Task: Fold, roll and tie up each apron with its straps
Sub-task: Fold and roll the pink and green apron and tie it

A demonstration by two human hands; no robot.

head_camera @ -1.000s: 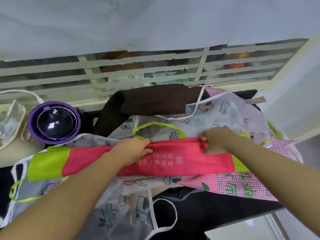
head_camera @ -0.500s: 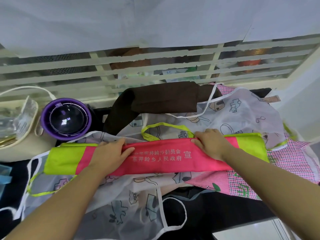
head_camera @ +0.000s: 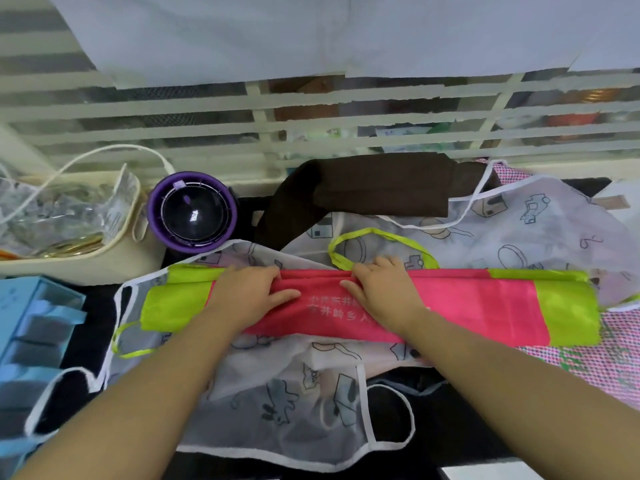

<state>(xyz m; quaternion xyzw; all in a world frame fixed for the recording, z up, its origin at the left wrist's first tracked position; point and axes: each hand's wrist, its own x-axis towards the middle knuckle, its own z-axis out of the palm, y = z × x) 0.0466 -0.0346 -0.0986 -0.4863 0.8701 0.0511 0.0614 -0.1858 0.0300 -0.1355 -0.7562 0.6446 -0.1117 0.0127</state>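
Observation:
A pink apron [head_camera: 485,306] with lime-green ends lies folded into a long strip across the pile. Its green neck loop [head_camera: 381,233] sticks out beyond the far edge. My left hand [head_camera: 252,292] and my right hand [head_camera: 381,289] sit side by side on the strip's middle. The fingers of both curl over its far folded edge, and the thumbs lie on the printed white lettering. Under it lie a white cartoon-print apron [head_camera: 294,393], a second one [head_camera: 536,220] and a pink checked apron [head_camera: 595,368].
A folded brown apron [head_camera: 381,181] lies at the back by the window grille. A purple round container [head_camera: 192,211] and a cream tray [head_camera: 86,258] of clutter stand at the back left. A blue box [head_camera: 31,323] is at the left edge.
Both hands have slid inward along the pink strip and now lie close together at its centre. The right green end, earlier partly under my right hand, lies fully exposed.

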